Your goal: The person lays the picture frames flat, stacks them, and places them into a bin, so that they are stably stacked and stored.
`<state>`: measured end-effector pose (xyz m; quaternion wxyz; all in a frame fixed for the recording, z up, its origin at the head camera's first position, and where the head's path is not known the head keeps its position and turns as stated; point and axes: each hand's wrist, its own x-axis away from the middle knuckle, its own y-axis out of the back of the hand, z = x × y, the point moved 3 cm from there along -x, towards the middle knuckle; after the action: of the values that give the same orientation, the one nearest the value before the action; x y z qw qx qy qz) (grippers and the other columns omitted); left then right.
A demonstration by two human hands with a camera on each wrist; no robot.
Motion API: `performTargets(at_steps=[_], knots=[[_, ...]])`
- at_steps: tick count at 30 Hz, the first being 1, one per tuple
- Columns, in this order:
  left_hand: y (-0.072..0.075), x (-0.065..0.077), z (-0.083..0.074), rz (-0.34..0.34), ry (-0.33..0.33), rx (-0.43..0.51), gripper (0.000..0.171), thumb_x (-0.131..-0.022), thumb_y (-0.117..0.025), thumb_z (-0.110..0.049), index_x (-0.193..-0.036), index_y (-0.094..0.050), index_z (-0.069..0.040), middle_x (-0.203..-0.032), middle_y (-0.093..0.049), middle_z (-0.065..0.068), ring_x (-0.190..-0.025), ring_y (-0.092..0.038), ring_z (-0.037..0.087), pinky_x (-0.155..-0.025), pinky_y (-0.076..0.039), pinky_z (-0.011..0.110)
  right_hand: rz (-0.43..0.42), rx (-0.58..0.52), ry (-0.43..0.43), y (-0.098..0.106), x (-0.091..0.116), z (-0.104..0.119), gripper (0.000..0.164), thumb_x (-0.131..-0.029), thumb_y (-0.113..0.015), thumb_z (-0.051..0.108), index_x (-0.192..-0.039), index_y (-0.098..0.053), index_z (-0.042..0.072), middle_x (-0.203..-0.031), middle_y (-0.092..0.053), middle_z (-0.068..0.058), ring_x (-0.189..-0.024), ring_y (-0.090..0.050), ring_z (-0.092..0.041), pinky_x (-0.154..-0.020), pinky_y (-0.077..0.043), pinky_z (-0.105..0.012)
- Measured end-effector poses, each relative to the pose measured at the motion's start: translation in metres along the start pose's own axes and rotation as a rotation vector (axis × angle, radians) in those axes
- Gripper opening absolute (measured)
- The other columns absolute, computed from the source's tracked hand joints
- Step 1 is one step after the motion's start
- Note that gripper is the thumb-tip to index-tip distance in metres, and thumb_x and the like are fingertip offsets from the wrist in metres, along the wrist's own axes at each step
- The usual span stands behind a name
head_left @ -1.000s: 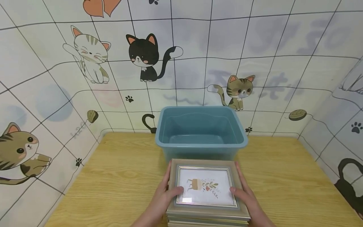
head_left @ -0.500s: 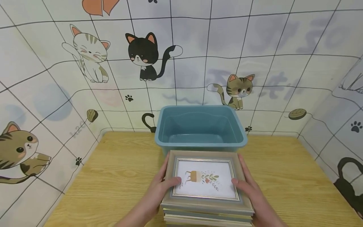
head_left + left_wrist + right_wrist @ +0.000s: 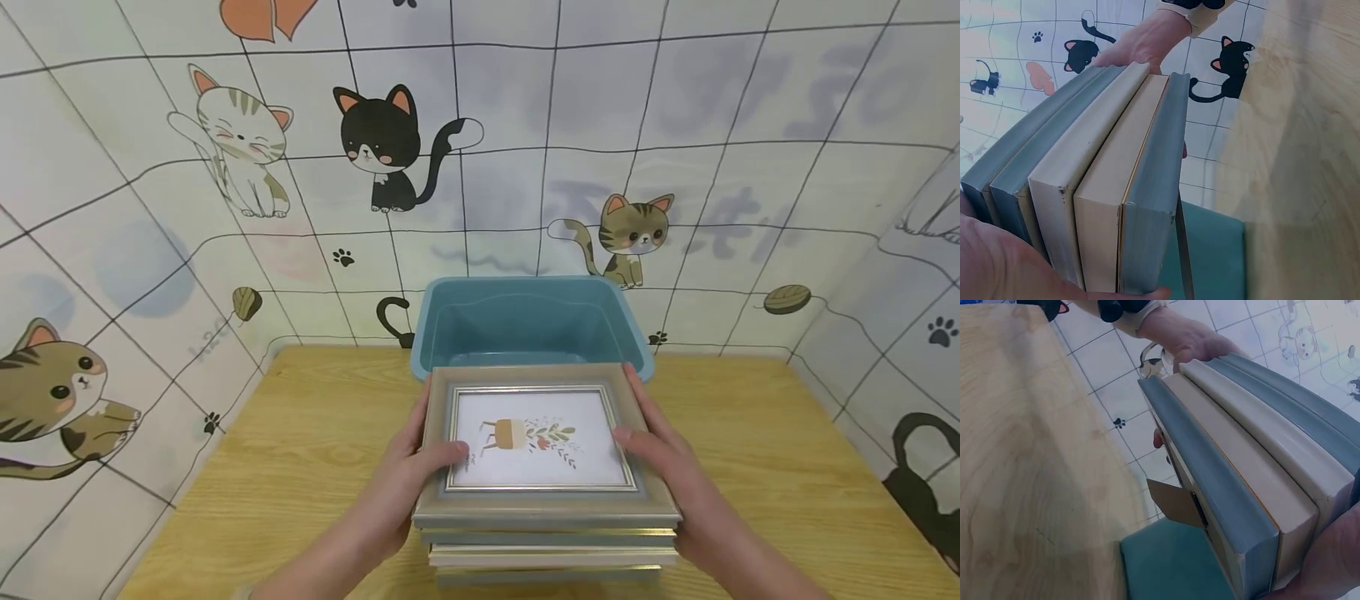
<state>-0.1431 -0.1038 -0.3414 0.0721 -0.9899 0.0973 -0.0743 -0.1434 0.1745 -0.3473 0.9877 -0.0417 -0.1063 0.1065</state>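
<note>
A stack of several picture frames (image 3: 547, 505) is held between both hands in front of the blue bin. The top frame shows a potted plant print lying sideways. My left hand (image 3: 408, 473) grips the stack's left side, thumb over the top frame's border; my right hand (image 3: 667, 467) grips the right side the same way. In the left wrist view, the frames' edges (image 3: 1163, 181) are grey-blue, white and beige, and the stack is lifted off the table. A brown stand flap (image 3: 1175, 503) sticks out from the bottom frame in the right wrist view.
Just beyond the stack, a blue plastic bin (image 3: 431, 333) stands against the back wall, its near side hidden by the frames. The wooden table (image 3: 300, 450) is walled on three sides by white cat-print covering (image 3: 510, 100).
Both hands have raised the stack of frames and moved it forward, so the top frame now overlaps the bin's near rim in the head view. More of the stack's lower frames show.
</note>
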Motion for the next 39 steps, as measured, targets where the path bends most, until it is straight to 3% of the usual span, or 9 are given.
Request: performTargets(at_steps=[6, 13, 23, 33, 39], knots=[[-0.002, -0.002, -0.023, 0.019, -0.013, -0.016, 0.092, -0.090, -0.064, -0.018, -0.164, -0.016, -0.041, -0.153, -0.035, 0.017, -0.109, -0.061, 0.029, -0.083, -0.055, 0.038, -0.009, 0.008, 0.026, 0.002, 0.000, 0.020, 0.070, -0.103, -0.048, 0.036, -0.154, -0.012, 0.066, -0.162, -0.010, -0.012, -0.106, -0.057, -0.032, -0.084, -0.054, -0.048], [-0.004, -0.008, -0.044, 0.062, 0.015, -0.019, 0.090, -0.091, -0.063, -0.024, -0.162, -0.013, -0.049, -0.153, -0.031, 0.015, -0.103, -0.063, 0.030, -0.080, -0.054, 0.039, 0.004, 0.048, 0.042, 0.006, -0.003, 0.043, 0.067, -0.104, -0.047, 0.038, -0.153, -0.011, 0.068, -0.160, -0.012, -0.009, -0.110, -0.055, -0.029, -0.085, -0.053, -0.045], [-0.002, -0.020, -0.067, 0.075, 0.021, -0.067, 0.086, -0.094, -0.061, -0.026, -0.158, -0.014, -0.057, -0.157, -0.025, 0.008, -0.117, -0.055, 0.035, -0.086, -0.051, 0.039, 0.010, 0.050, 0.065, 0.005, -0.012, 0.065, 0.069, -0.103, -0.048, 0.039, -0.153, -0.010, 0.068, -0.158, -0.016, -0.009, -0.105, -0.057, -0.026, -0.083, -0.054, -0.042], [-0.004, -0.037, -0.081, 0.087, 0.005, -0.058, 0.090, -0.092, -0.062, -0.023, -0.160, -0.011, -0.055, -0.157, -0.026, 0.004, -0.126, -0.047, 0.032, -0.095, -0.046, 0.039, 0.020, 0.053, 0.124, 0.008, -0.026, 0.084, 0.071, -0.104, -0.047, 0.038, -0.157, -0.007, 0.061, -0.156, -0.016, -0.011, -0.107, -0.055, -0.023, -0.083, -0.054, -0.038], [-0.004, -0.038, -0.089, 0.099, -0.022, -0.051, 0.089, -0.093, -0.060, -0.023, -0.161, -0.010, -0.052, -0.158, -0.024, 0.004, -0.130, -0.044, 0.032, -0.097, -0.043, 0.039, 0.038, 0.046, 0.159, 0.006, -0.030, 0.094, 0.070, -0.105, -0.045, 0.036, -0.158, -0.006, 0.059, -0.162, -0.011, -0.012, -0.108, -0.057, -0.023, -0.082, -0.056, -0.038]])
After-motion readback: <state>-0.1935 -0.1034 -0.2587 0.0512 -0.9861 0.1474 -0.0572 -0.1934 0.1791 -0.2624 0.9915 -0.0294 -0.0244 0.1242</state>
